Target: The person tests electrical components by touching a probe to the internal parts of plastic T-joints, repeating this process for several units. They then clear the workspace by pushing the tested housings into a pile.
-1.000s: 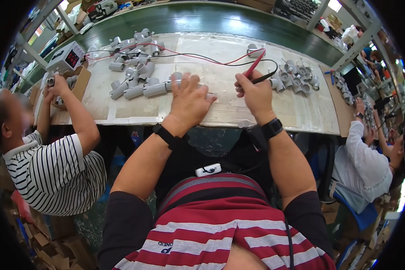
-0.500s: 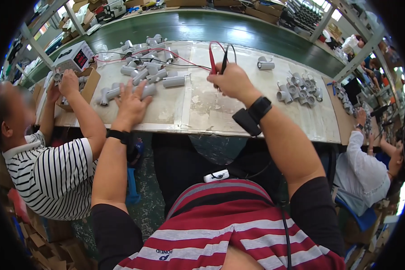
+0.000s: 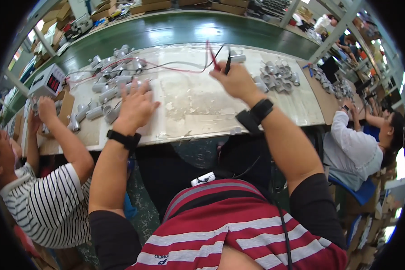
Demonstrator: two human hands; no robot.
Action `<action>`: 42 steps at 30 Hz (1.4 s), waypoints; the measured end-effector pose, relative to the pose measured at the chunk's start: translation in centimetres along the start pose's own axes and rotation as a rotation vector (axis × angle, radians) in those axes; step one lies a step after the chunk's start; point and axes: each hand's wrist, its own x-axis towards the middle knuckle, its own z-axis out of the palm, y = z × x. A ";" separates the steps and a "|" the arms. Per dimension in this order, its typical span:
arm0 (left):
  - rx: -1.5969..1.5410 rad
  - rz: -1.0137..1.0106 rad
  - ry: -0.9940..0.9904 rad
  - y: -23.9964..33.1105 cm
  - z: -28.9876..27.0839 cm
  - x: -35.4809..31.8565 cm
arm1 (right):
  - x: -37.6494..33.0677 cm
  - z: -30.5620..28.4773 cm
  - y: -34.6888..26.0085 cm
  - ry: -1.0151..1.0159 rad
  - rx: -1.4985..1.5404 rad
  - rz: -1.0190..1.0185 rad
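Observation:
My left hand (image 3: 137, 105) lies with fingers spread at the right edge of a loose pile of grey cylindrical parts (image 3: 107, 93). Its fingertips reach over one cylinder, and whether they touch it is hard to tell. Closed above the bench, my right hand (image 3: 239, 82) grips a red test probe (image 3: 213, 58) and a black test probe (image 3: 228, 64) side by side, tips hidden by the hand. Their red and black leads run left across the pile to a white meter box (image 3: 48, 81) with a red lit display. A single grey cylinder (image 3: 238, 58) lies just beyond the right hand.
A cluster of grey parts (image 3: 279, 75) stands to the right on the pale bench top (image 3: 189, 103). At left, a co-worker in a striped shirt (image 3: 49, 200) handles parts at a cardboard box (image 3: 66, 105). Another person in white (image 3: 353, 146) sits at right. A green surface (image 3: 175, 35) runs behind.
The whole view has swung, so the bench and parts sit farther left. My left hand has shifted right along the pile's edge. My right hand still holds both probes.

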 end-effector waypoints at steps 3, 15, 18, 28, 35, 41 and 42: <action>-0.107 0.003 -0.004 2.4 -1.6 1.2 | -4.1 2.7 2.6 0.075 0.178 0.036; -1.374 0.121 -0.248 14.2 -0.7 11.1 | -4.9 3.1 7.1 -0.082 0.450 -0.058; -1.171 0.281 -0.168 14.3 1.9 13.1 | -5.0 0.7 7.7 -0.130 0.456 0.054; -0.649 0.027 0.005 20.8 7.2 27.0 | 0.0 -6.2 7.4 0.094 -0.077 -0.093; -0.730 0.087 0.040 20.5 5.8 25.4 | -1.2 -8.3 7.6 0.089 0.063 0.078; -1.059 -0.178 -0.066 15.2 0.3 9.6 | -2.4 -4.1 7.1 0.086 0.672 0.271; -1.279 -0.304 -0.275 14.4 -0.4 7.4 | -2.7 -2.8 6.7 0.053 0.691 0.263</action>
